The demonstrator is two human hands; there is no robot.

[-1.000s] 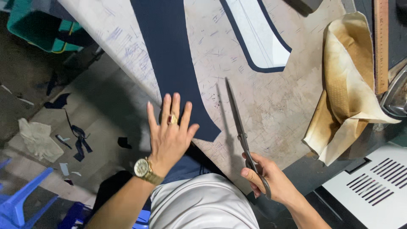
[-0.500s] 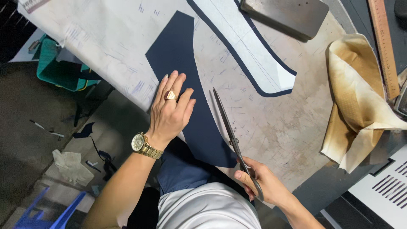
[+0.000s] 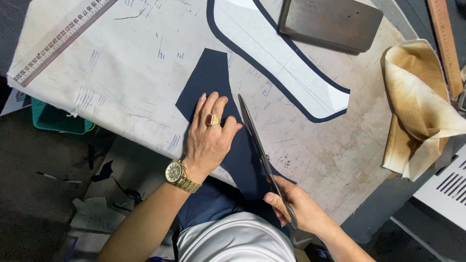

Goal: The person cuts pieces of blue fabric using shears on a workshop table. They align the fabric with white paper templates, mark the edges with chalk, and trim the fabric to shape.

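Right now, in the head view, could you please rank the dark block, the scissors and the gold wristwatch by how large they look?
1. Dark block, though the frame's top edge cuts it off.
2. Scissors, long but thin, held in the right hand.
3. Gold wristwatch, clearly smallest.

The person wears a white short-sleeved top, seen as a pale curve at the near edge of the view, and dark blue trousers just beyond it. Both forearms are bare, with no sleeves reaching them. On the wrist of the left hand [image 3: 209,140] sits a gold-coloured metal watch [image 3: 175,172] with a round pale dial and a link bracelet. One finger of that hand carries a gold ring [image 3: 212,119] set with a dark red stone. The right hand [image 3: 297,207] wears nothing.
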